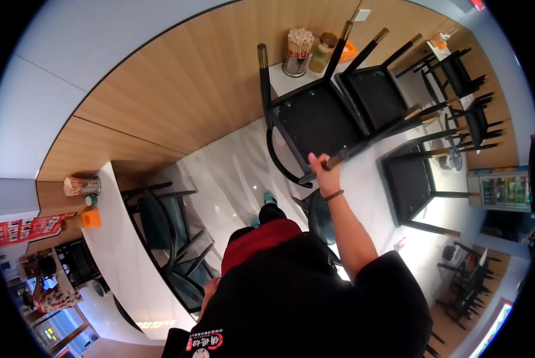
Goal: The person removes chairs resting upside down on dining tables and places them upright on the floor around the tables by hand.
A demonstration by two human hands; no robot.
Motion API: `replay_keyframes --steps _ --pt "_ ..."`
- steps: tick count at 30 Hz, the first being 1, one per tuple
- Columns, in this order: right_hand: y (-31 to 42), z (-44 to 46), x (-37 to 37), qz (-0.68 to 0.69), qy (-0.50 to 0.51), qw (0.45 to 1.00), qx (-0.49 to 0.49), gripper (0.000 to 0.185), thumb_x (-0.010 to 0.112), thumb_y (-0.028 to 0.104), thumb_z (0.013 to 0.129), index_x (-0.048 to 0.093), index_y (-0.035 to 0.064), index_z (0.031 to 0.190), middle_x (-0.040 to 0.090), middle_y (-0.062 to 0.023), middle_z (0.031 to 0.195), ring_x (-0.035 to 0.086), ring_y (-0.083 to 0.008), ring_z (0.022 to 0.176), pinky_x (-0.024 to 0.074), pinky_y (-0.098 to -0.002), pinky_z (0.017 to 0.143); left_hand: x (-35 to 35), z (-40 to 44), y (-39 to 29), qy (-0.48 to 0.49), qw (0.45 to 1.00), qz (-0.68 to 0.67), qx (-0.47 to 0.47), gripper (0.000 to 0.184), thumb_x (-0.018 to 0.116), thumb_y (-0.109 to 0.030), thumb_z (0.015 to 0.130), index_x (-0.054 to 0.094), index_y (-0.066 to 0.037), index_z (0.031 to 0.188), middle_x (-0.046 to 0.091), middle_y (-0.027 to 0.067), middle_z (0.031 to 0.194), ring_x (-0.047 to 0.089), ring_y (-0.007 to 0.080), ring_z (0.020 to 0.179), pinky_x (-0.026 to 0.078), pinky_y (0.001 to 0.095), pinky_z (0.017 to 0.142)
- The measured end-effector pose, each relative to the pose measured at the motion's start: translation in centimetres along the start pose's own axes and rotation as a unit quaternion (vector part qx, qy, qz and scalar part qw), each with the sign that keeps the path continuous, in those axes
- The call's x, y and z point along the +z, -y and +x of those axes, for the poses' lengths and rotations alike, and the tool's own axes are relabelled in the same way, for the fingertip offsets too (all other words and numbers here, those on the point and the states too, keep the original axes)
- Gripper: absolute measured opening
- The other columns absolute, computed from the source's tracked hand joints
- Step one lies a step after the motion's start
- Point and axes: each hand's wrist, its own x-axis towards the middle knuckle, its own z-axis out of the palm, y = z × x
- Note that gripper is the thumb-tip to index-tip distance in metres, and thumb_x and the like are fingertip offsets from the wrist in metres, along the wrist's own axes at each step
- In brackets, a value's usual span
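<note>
My right hand (326, 173), with a beaded bracelet at the wrist, is closed around a dark leg of an upturned chair (318, 119). The chair's black seat underside faces up, and its curved back hangs beside the table edge. A second upturned chair (375, 95) stands right beside it on the white table (285, 80). Low at my left side, my left hand (209, 292) is partly hidden by my body, near a dark green chair (190, 277). Its fingers do not show well enough to tell what they do.
A chopstick holder (297, 53), a jar (323, 53) and an orange box (348, 52) stand by the wooden wall. Another upturned chair (407, 185) is at right. Upright green chairs (163, 221) flank the left table (115, 238). A person (50, 295) is far left.
</note>
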Motion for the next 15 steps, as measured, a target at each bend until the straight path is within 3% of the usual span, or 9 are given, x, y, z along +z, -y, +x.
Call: replay_keyframes --steps 2,3,5,6,7,8,11,12,15 --pt "3.8 0.5 1.6 0.012 -0.003 1.000 0.026 0.036 0.075 0.023 0.090 0.051 0.0114 0.066 0.050 0.0042 0.060 0.044 -0.0057 0.056 0.0348 -0.0237 0.054 -0.5 2.7 -2.6 0.030 0.999 -0.007 -0.039 0.027 0.052 -0.030 0.095 0.068 -0.010 0.101 0.068 0.0060 0.088 0.066 0.0209 0.074 0.053 0.0314 0.061" --pt "5.7 0.5 2.5 0.024 -0.007 0.999 0.044 0.036 0.076 0.024 0.089 0.052 0.0114 0.066 0.049 0.0041 0.059 0.045 -0.0063 0.055 0.0349 -0.0241 0.053 -1.8 4.4 -5.0 0.011 0.949 -0.238 -0.205 0.024 0.054 -0.029 0.096 0.067 -0.010 0.104 0.068 0.0040 0.090 0.066 0.0190 0.076 0.052 0.0303 0.062" --pt "7.9 0.0 4.6 0.050 -0.030 0.997 0.056 0.044 0.076 0.033 0.088 0.051 0.0086 0.063 0.047 0.0062 0.060 0.041 -0.0055 0.055 0.0331 -0.0248 0.052 -4.3 8.7 -7.1 -0.025 0.793 -0.481 -0.373 0.022 0.057 -0.026 0.096 0.064 -0.010 0.109 0.067 0.0013 0.094 0.065 0.0151 0.078 0.049 0.0282 0.062" --pt "9.2 -0.4 5.5 0.064 -0.022 0.995 0.071 0.043 0.077 0.033 0.088 0.052 0.0085 0.063 0.048 0.0057 0.060 0.042 -0.0059 0.055 0.0339 -0.0249 0.052 -5.4 10.2 -6.8 -0.035 0.762 -0.510 -0.397 0.022 0.058 -0.026 0.095 0.063 -0.010 0.111 0.067 0.0005 0.095 0.064 0.0132 0.078 0.047 0.0273 0.061" --pt "10.1 -1.0 6.4 0.079 -0.014 0.993 0.086 0.042 0.077 0.033 0.088 0.052 0.0084 0.064 0.049 0.0052 0.060 0.043 -0.0064 0.055 0.0347 -0.0250 0.052 -6.9 11.7 -6.9 -0.035 0.787 -0.474 -0.393 0.024 0.058 -0.026 0.097 0.062 -0.013 0.116 0.066 0.0005 0.099 0.063 0.0133 0.081 0.048 0.0291 0.067" --pt "10.5 -1.4 7.3 0.090 -0.012 0.991 0.097 0.041 0.077 0.033 0.088 0.052 0.0085 0.065 0.050 0.0035 0.061 0.045 -0.0075 0.056 0.0362 -0.0255 0.053 -9.0 13.2 -8.3 -0.073 0.791 -0.475 -0.378 0.022 0.058 -0.026 0.097 0.064 -0.010 0.111 0.067 0.0007 0.096 0.063 0.0131 0.077 0.045 0.0266 0.062" --pt "12.2 -3.1 9.7 0.152 0.008 0.985 0.077 0.041 0.077 0.033 0.088 0.052 0.0092 0.065 0.051 0.0020 0.061 0.047 -0.0085 0.056 0.0368 -0.0258 0.054 -11.2 14.3 -8.3 -0.127 0.771 -0.515 -0.352 0.023 0.058 -0.026 0.097 0.063 -0.010 0.113 0.066 0.0007 0.098 0.063 0.0128 0.079 0.045 0.0264 0.065" --pt "13.2 -3.8 10.4 0.178 0.016 0.980 0.082 0.042 0.073 0.026 0.091 0.050 0.0096 0.059 0.049 -0.0006 0.056 0.046 -0.0119 0.058 0.0373 -0.0282 0.061 -11.5 14.1 -8.0 -0.124 0.782 -0.505 -0.343 0.026 0.058 -0.026 0.097 0.062 -0.008 0.116 0.067 0.0017 0.100 0.062 0.0134 0.081 0.046 0.0268 0.069" --pt "15.4 -6.1 12.2 0.224 0.064 0.971 0.043 0.043 0.068 0.022 0.095 0.048 0.0097 0.059 0.048 -0.0021 0.056 0.047 -0.0137 0.058 0.0406 -0.0305 0.064 -8.8 11.8 -4.9 -0.126 0.813 -0.494 -0.279 0.027 0.059 -0.024 0.097 0.063 -0.006 0.116 0.067 0.0032 0.101 0.062 0.0137 0.082 0.049 0.0276 0.073"
